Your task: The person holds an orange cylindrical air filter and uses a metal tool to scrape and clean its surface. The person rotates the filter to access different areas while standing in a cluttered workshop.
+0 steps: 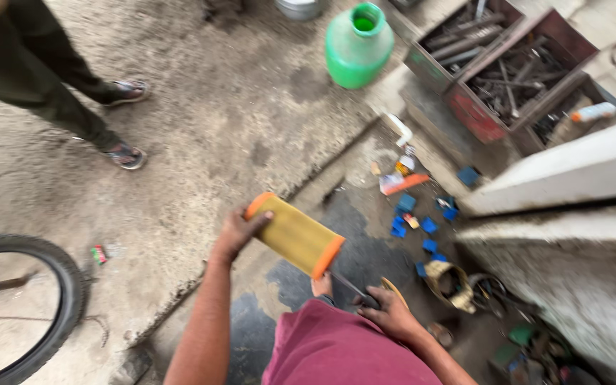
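Left hand point(239, 232) clenched around upper-left end of yellow filter cylinder point(295, 235); its long axis ran down-right toward right hand point(388, 312), whose grip couldn't be told.

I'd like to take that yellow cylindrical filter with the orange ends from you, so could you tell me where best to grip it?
Grip the free orange end cap, coming from the lower right. The filter lies tilted, and the left hand already covers its upper-left end. The rigid-looking cap probably bears a squeeze better than the yellow pleated middle.
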